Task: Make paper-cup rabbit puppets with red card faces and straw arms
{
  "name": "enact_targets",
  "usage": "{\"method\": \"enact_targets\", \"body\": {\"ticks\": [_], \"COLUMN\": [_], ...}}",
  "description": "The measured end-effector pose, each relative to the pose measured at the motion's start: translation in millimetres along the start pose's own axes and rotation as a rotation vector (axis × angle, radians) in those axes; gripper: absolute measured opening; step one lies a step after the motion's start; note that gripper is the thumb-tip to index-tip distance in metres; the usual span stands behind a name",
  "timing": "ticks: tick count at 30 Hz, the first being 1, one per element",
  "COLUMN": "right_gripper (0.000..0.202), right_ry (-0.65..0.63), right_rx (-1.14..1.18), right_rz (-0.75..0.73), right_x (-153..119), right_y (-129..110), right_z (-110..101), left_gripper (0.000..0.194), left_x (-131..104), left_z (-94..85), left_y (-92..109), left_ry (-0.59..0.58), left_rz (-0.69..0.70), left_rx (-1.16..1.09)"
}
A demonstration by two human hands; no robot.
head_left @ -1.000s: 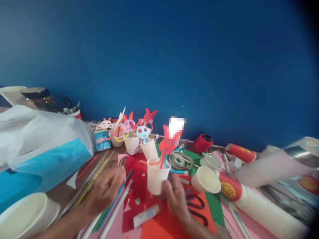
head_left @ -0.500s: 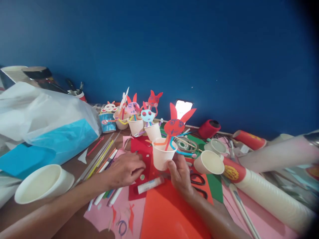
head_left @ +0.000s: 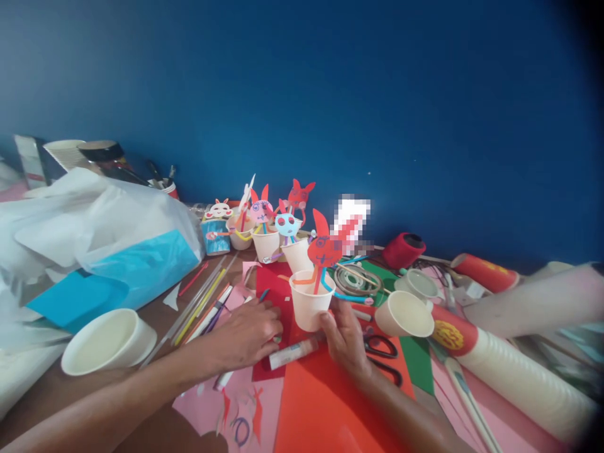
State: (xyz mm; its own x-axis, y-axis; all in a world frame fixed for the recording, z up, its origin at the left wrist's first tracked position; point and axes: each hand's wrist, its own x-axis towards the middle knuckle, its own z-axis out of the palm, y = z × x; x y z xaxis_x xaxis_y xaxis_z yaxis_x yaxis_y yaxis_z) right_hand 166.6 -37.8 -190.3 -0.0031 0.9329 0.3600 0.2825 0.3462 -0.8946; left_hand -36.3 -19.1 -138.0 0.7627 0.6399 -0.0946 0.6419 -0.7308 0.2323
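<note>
- The plastic bag (head_left: 94, 239) with blue paper inside lies far left of the paper cup (head_left: 310, 306) you hold, pushed back where it leaves the middle free.
- The sleeve of stacked cups (head_left: 509, 377) lies on its side to the right of that cup, within reach of your right arm, I'd judge.
- The orange sheet (head_left: 321, 402) lies flat just in front of the cup — probably your working mat.
- The row of finished bunny cups (head_left: 264, 236) stands behind your cup near the blue wall, likely parked out of the way.
- Your right hand (head_left: 346, 340) comes up from below, wrist bent back, fingers and thumb grasping the cup's lower wall; this holds it upright so the red bunny (head_left: 325, 248) on its stick stays standing.
- Your left hand (head_left: 248, 333) lies palm down just left of the cup, fingers curled onto the red paper (head_left: 271, 286) — whether they pinch anything I cannot tell.
- The glue stick (head_left: 292, 353) lies between your hands, just below the cup.
</note>
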Motion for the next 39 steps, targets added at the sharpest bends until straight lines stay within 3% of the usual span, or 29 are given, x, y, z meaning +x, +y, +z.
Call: {"method": "enact_targets", "body": {"ticks": [4,7,13,17,27,34,39], "right_gripper": [0.038,0.037,0.03,0.031,0.04,0.037,0.037], "right_ry": [0.01,0.01,0.037,0.085,0.05,0.026,0.009], "right_rx": [-0.025,-0.002,0.076,0.054,0.093,0.035,0.05], "right_rz": [0.004,0.032,0.069,0.095,0.067,0.04,0.055], "right_x": [-1,0,3,2,4,4,4], "right_y": [-5,-7,-11,-12,-17,-18,-14], "right_z": [0,0,-1,-1,0,-2,-3], "left_gripper": [0.019,0.019,0.013,0.016,0.013,0.02,0.021], "left_x": [-2,0,9,11,8,12,13], "left_z": [4.3,1.9,-13.8,-20.1,-15.5,-18.3,-26.8], "left_y": [4,3,-11,-18,-27,-27,-21], "left_ry": [0.056,0.125,0.274,0.353,0.407,0.391,0.452], "left_rz": [-0.002,-0.06,-0.477,-0.609,-0.567,-0.605,-0.64], "left_rx": [0.041,-0.091,-1.04,-1.359,-1.523,-1.476,-1.451]}}
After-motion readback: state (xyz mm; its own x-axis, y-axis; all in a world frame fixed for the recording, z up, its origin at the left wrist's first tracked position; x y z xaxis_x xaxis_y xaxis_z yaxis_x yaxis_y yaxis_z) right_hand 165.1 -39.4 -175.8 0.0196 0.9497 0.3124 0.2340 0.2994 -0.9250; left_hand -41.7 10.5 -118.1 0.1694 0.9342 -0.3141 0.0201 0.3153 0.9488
